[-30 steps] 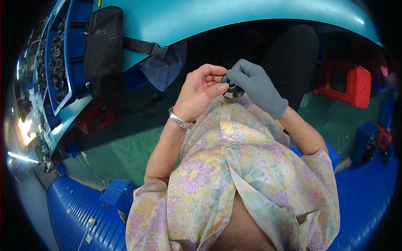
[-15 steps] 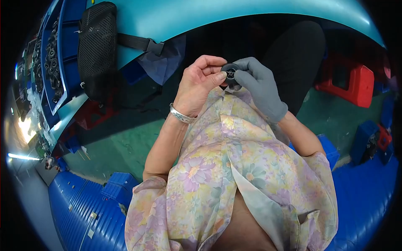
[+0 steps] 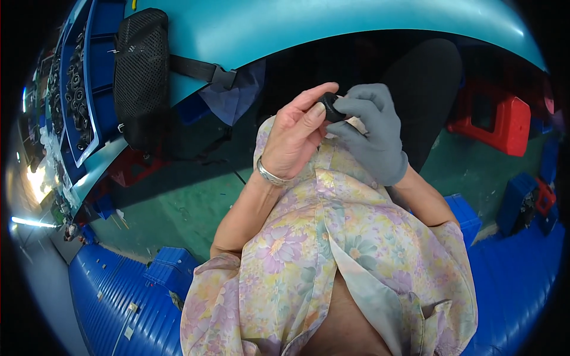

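A small black wheel (image 3: 332, 108) is held up in front of my chest, its rim turned mostly edge-on. My bare left hand (image 3: 298, 132), with a silver bangle at the wrist, pinches it between thumb and index finger from the left. From the right, my right hand (image 3: 375, 135) in a grey glove has curled fingers on the wheel's side. The gloved thumb lies just below it. Fingers hide part of the wheel, and its hub face cannot be made out.
A turquoise table (image 3: 332, 18) curves across the far side. On its left lie a black mesh pouch (image 3: 141, 71) with a strap and buckle, and a blue tray (image 3: 89, 118) of small black parts. A red stool (image 3: 504, 121) stands right; blue bins (image 3: 172, 265) are behind.
The wheel has turned from showing its spoked face to nearly edge-on. My left hand has shifted slightly right and lower, and the gloved fingers have spread more.
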A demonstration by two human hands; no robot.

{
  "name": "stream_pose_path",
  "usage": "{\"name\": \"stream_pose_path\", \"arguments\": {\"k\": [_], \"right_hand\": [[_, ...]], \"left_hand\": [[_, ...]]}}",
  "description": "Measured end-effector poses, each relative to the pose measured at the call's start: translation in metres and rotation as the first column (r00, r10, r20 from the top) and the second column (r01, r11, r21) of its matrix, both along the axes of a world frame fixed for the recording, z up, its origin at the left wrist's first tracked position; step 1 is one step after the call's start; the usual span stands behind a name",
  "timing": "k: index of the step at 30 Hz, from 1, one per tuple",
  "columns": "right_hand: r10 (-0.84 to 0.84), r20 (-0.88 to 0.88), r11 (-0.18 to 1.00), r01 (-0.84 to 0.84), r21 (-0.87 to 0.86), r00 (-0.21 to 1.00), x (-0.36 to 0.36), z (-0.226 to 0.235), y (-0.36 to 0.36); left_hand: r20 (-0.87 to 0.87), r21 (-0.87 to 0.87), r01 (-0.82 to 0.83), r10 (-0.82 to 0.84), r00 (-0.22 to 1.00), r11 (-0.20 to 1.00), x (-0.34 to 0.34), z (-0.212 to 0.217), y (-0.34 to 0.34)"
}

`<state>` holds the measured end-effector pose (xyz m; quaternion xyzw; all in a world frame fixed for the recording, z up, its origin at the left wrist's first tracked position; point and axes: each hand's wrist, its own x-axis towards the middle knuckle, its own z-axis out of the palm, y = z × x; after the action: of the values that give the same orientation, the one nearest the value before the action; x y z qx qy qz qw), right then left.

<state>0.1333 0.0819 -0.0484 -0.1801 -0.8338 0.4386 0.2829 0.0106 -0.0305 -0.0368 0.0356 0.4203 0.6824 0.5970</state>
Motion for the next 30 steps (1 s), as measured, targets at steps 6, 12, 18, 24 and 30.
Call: {"name": "stream_pose_path", "arguments": {"k": [6,12,18,24,30], "right_hand": [[0.045,0.105,0.987,-0.028,-0.157,0.993,0.0,0.014,-0.001],[0.121,0.045,0.963,-0.106,-0.248,0.992,-0.001,0.013,-0.004],[0.05,-0.026,0.964,-0.055,-0.262,0.998,-0.004,0.014,-0.01],[0.037,-0.03,0.982,-0.042,-0.186,0.999,-0.004,0.016,-0.011],[0.026,0.006,0.978,-0.024,-0.206,1.0,-0.003,0.017,-0.01]], "left_hand": [[0.19,0.261,0.059,-0.112,0.975,0.963,-0.008,-0.01,-0.008],[0.284,0.308,0.053,-0.145,0.948,0.95,-0.005,-0.01,-0.011],[0.269,0.313,0.052,-0.14,0.953,0.948,0.001,-0.005,-0.011],[0.272,0.315,0.074,-0.165,0.948,0.946,0.002,-0.004,-0.013],[0.209,0.264,0.056,-0.114,0.971,0.963,0.006,-0.007,-0.013]]}}
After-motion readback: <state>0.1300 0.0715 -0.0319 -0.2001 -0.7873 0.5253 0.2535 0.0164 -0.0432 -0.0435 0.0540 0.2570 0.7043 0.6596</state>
